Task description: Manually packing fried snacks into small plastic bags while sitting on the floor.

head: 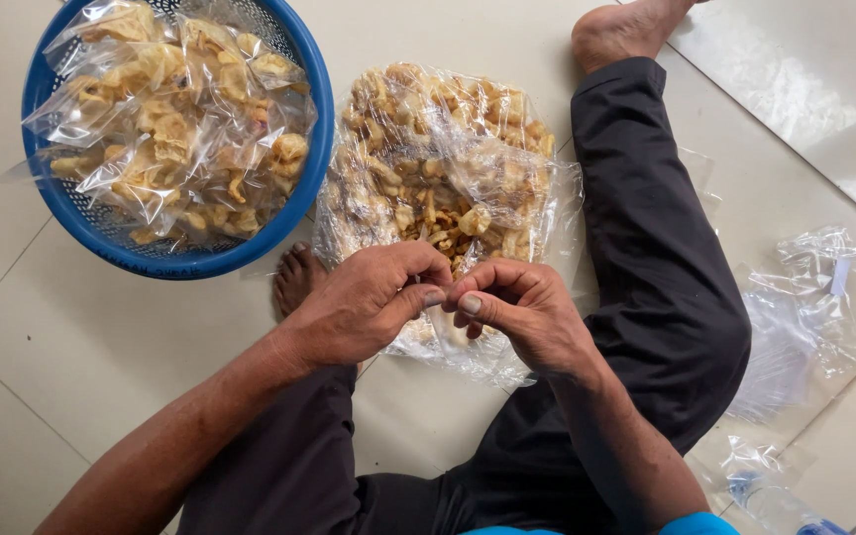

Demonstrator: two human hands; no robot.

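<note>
A home floor serving as a small snack-packing spot: a person sits on pale floor tiles (101,347) beside a blue basket (311,89) of filled snack packets (170,119), a large bag of fried crackers (438,168) and empty plastic bags (814,307).

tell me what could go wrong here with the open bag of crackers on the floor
The big clear bag lies open on the tiled floor beside a bare foot, so crackers might spill out or pick up dirt. Both the left hand and right hand pinch thin plastic, which may tear or slip.
</note>
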